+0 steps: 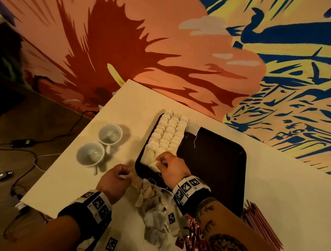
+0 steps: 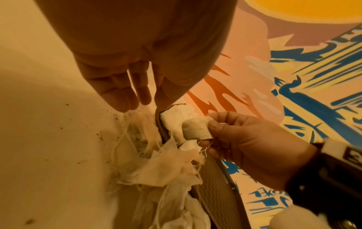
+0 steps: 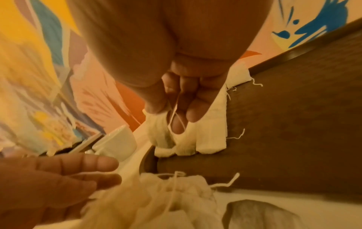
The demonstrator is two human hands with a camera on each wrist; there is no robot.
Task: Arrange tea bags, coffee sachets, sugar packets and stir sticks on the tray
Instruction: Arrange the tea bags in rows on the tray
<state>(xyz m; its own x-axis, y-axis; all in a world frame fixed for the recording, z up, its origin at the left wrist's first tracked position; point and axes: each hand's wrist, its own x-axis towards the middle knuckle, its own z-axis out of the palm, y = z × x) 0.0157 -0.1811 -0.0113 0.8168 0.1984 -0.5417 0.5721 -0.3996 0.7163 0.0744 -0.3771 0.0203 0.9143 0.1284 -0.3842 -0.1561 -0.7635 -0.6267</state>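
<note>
A dark brown tray (image 1: 212, 164) lies on the white table. Its left part is filled with neat rows of white tea bags (image 1: 168, 133). My right hand (image 1: 159, 162) pinches one more tea bag (image 1: 154, 165) at the near end of those rows, by the tray's near left corner. The left wrist view shows that tea bag (image 2: 195, 128) between thumb and fingers. My left hand (image 1: 125, 172) hovers just left of the tray with loose, straight fingers (image 2: 125, 99) over a heap of loose tea bags (image 1: 152, 203). It holds nothing that I can see.
Two white cups (image 1: 110, 133) (image 1: 90, 153) stand left of the tray. Red coffee sachets (image 1: 192, 237) lie near my right forearm, and a stack of thin red sticks or packets (image 1: 258, 224) lies at the right. A painted wall runs behind the table; cables lie on the floor at left.
</note>
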